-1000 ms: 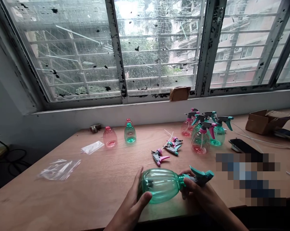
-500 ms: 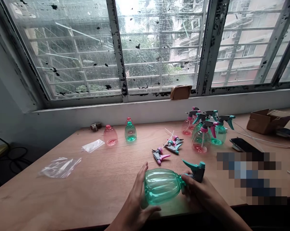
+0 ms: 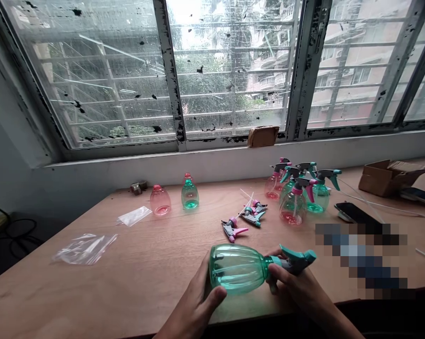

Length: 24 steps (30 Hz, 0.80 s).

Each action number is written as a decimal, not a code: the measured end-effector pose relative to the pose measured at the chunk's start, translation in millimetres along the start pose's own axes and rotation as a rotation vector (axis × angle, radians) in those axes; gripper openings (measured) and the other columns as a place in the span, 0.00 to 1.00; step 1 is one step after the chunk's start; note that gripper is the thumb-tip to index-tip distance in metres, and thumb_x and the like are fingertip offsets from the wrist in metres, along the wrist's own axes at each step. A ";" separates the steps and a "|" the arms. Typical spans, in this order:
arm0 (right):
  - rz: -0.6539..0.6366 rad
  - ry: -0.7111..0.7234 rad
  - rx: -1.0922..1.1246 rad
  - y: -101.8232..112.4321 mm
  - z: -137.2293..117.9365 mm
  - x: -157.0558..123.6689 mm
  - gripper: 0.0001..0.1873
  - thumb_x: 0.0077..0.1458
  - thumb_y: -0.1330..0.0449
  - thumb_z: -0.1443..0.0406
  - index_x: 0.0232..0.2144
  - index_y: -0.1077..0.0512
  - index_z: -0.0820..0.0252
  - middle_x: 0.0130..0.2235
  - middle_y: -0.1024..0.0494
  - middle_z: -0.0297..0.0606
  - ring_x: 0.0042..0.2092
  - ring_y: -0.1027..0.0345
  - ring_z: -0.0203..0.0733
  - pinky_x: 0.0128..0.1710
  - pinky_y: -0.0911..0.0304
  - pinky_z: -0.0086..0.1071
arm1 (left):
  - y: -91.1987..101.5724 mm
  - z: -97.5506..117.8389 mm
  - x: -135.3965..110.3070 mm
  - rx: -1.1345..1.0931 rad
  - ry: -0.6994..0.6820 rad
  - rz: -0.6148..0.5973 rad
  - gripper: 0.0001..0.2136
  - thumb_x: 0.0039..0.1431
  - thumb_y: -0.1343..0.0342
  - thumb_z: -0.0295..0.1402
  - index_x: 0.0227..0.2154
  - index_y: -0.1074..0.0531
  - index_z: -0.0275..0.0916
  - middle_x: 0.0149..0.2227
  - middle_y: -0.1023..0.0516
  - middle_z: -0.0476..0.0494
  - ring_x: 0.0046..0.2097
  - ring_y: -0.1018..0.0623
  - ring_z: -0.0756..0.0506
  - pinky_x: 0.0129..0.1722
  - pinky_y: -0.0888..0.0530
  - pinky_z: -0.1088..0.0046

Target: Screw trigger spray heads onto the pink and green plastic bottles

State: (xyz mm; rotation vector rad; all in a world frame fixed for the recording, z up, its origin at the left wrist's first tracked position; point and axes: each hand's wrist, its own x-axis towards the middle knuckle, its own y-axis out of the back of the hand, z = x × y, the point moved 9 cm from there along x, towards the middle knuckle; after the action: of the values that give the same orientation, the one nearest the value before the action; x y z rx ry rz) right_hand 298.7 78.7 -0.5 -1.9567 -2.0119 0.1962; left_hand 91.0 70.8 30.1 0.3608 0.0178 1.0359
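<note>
A translucent green spray bottle (image 3: 236, 269) lies sideways in the air just above the table's near edge, its base to the left. My left hand (image 3: 201, 296) is wrapped round the base end, thumb in front. At the neck, my right hand (image 3: 293, 287) grips the trigger sprayer (image 3: 297, 260), black with a teal trigger and nozzle, thumb on the teal collar. The sprayer is on the bottle's mouth, and a thin tube shows inside. Beyond the bottle lie several loose trigger sprayers (image 3: 233, 230), pink or teal, with white tubes.
Bottles without sprayers, a pink one (image 3: 160, 201) and a green one (image 3: 190, 194), stand at the back. Assembled spray bottles (image 3: 292, 209) cluster right of centre. Plastic bags (image 3: 87, 248) lie left; a phone (image 3: 362, 220) and a cardboard box (image 3: 385, 179) are on the right.
The sprayer has turned and now lies in line with the bottle, its nozzle pointing right. My left hand has closed round the base, its thumb moving up onto the bottle.
</note>
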 end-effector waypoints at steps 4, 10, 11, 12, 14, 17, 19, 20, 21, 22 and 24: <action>0.003 -0.003 -0.027 0.6 0.2 1.0 0.19 0.47 0.30 0.51 0.32 0.25 0.60 0.19 0.22 0.32 0.20 0.30 0.40 0.21 0.38 0.32 | 1.7 -0.1 -1.7 -0.046 -0.016 0.035 0.37 0.59 0.38 0.44 0.67 0.50 0.51 0.69 0.40 0.41 0.66 0.36 0.33 0.65 0.38 0.56; -0.022 -0.030 0.017 2.5 7.8 3.6 0.19 0.49 0.30 0.50 0.29 0.27 0.59 0.19 0.21 0.32 0.18 0.31 0.38 0.20 0.41 0.29 | -4.8 -12.3 -5.9 -0.042 -0.040 -0.030 0.42 0.61 0.38 0.42 0.67 0.63 0.64 0.70 0.43 0.45 0.66 0.34 0.35 0.66 0.41 0.54; -0.027 -0.027 0.016 1.8 7.4 3.1 0.19 0.49 0.30 0.51 0.28 0.27 0.59 0.19 0.21 0.32 0.19 0.31 0.38 0.20 0.40 0.30 | -6.0 -11.4 -6.1 -0.065 -0.041 -0.052 0.44 0.59 0.37 0.43 0.67 0.64 0.63 0.70 0.43 0.44 0.67 0.35 0.35 0.67 0.43 0.53; -0.032 -0.021 0.017 1.0 6.3 2.5 0.18 0.49 0.30 0.51 0.29 0.27 0.59 0.20 0.21 0.33 0.19 0.31 0.38 0.21 0.39 0.30 | -5.8 -9.5 -6.2 -0.101 -0.043 -0.056 0.46 0.58 0.37 0.45 0.68 0.65 0.61 0.71 0.44 0.42 0.67 0.37 0.34 0.67 0.45 0.52; -0.036 -0.006 0.023 -0.9 3.6 1.0 0.17 0.49 0.30 0.52 0.30 0.26 0.59 0.20 0.21 0.32 0.20 0.30 0.39 0.22 0.38 0.32 | -2.8 -4.6 -5.7 -0.193 -0.042 -0.025 0.45 0.57 0.39 0.49 0.69 0.63 0.55 0.72 0.48 0.38 0.69 0.40 0.32 0.67 0.44 0.51; -0.036 -0.005 -0.001 -2.4 2.0 -0.3 0.18 0.47 0.29 0.53 0.33 0.24 0.59 0.19 0.22 0.31 0.20 0.30 0.40 0.23 0.38 0.33 | -1.1 -2.0 -4.6 -0.260 0.002 0.033 0.40 0.58 0.39 0.49 0.68 0.53 0.50 0.71 0.48 0.37 0.69 0.41 0.31 0.67 0.42 0.52; -0.029 -0.010 -0.018 -1.4 2.5 0.0 0.18 0.47 0.29 0.52 0.32 0.24 0.59 0.19 0.22 0.31 0.21 0.31 0.40 0.23 0.39 0.33 | -3.0 -1.7 -3.8 -0.213 0.016 0.048 0.39 0.58 0.37 0.45 0.67 0.51 0.51 0.70 0.44 0.38 0.68 0.39 0.33 0.67 0.43 0.54; -0.024 -0.011 -0.020 -0.6 2.8 0.4 0.18 0.48 0.29 0.51 0.32 0.25 0.59 0.19 0.22 0.31 0.21 0.30 0.40 0.23 0.40 0.32 | -3.2 -1.2 -3.6 -0.189 0.007 0.060 0.39 0.59 0.38 0.45 0.67 0.53 0.53 0.69 0.42 0.39 0.68 0.38 0.34 0.67 0.42 0.54; -0.020 -0.014 -0.019 0.2 3.3 1.0 0.18 0.48 0.30 0.51 0.32 0.25 0.58 0.19 0.21 0.31 0.21 0.30 0.40 0.22 0.41 0.32 | -3.3 -0.7 -3.4 -0.171 -0.009 0.068 0.39 0.59 0.39 0.46 0.67 0.55 0.55 0.69 0.40 0.39 0.67 0.37 0.34 0.66 0.41 0.55; -0.019 -0.016 -0.018 0.6 3.6 1.5 0.18 0.49 0.31 0.50 0.32 0.26 0.58 0.19 0.21 0.31 0.21 0.30 0.40 0.22 0.41 0.32 | -3.8 -0.6 -3.3 -0.158 -0.024 0.067 0.40 0.59 0.39 0.47 0.67 0.56 0.57 0.68 0.39 0.39 0.67 0.36 0.35 0.66 0.40 0.55; -0.021 -0.012 -0.027 0.5 3.3 2.1 0.19 0.49 0.31 0.50 0.32 0.26 0.58 0.18 0.22 0.31 0.20 0.30 0.41 0.22 0.41 0.32 | -5.8 -2.1 -3.4 -0.139 -0.034 0.033 0.42 0.57 0.37 0.46 0.67 0.58 0.58 0.68 0.39 0.39 0.67 0.36 0.35 0.66 0.41 0.54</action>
State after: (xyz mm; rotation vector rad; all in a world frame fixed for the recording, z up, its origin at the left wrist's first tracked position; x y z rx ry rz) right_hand 298.1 81.2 -3.5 -1.9547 -2.0522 0.1773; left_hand 93.7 65.8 25.9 0.2531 -0.0907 1.0576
